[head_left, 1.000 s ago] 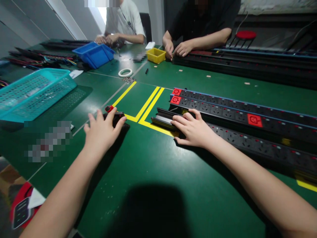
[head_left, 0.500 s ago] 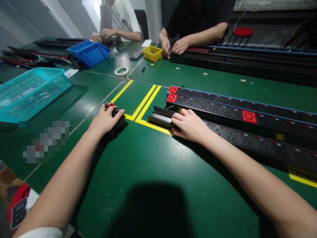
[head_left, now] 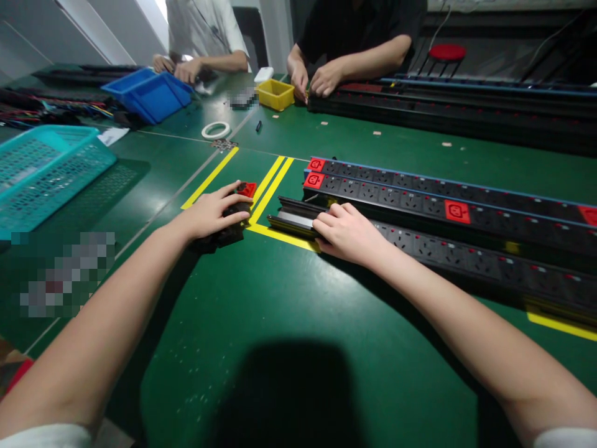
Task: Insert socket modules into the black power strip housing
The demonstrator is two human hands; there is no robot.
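My left hand [head_left: 212, 214] curls over a small black module with a red socket [head_left: 249, 189] at its far end, just left of the yellow tape lines. Its fingers lie across the top and hide most of the piece. My right hand [head_left: 349, 233] grips the nearest power strip [head_left: 415, 242] close to its left end. Left of those fingers, the strip's metal channel [head_left: 297, 219] lies bare, without sockets. Two more power strips with red end sockets [head_left: 314, 180] lie just behind, parallel to it.
A teal basket [head_left: 51, 177] stands at the left, with a blue bin [head_left: 153, 96] beyond it. Farther back are a tape roll [head_left: 215, 130] and a yellow bin [head_left: 275, 95]. Two people work across the green table [head_left: 280, 298], near long black strips [head_left: 420, 118].
My left hand has moved right with the black module, toward the yellow tape and the strip's end; more of the red socket shows. My right hand keeps its hold. The whole view has shifted slightly.
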